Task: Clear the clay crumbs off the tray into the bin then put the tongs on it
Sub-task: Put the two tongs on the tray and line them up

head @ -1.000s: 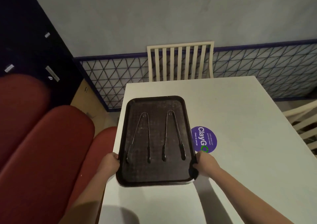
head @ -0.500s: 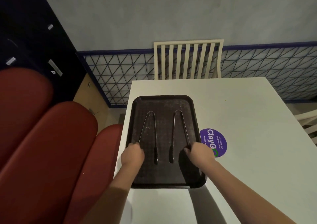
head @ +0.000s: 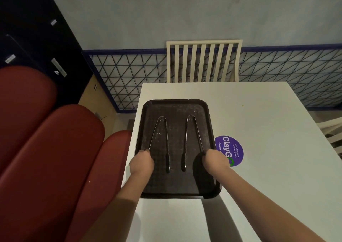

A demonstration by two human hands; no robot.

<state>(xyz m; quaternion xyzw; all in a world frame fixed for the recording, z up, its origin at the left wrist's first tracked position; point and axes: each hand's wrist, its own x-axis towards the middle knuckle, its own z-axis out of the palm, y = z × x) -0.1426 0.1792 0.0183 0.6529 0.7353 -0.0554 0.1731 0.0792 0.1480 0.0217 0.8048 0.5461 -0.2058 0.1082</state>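
Left hand covers the left tongs' outer tip, right hand the right tongs', on the tray

Dim light from the right; dark shadows cross the tray and near table. Edges bend; far left is nearly black.
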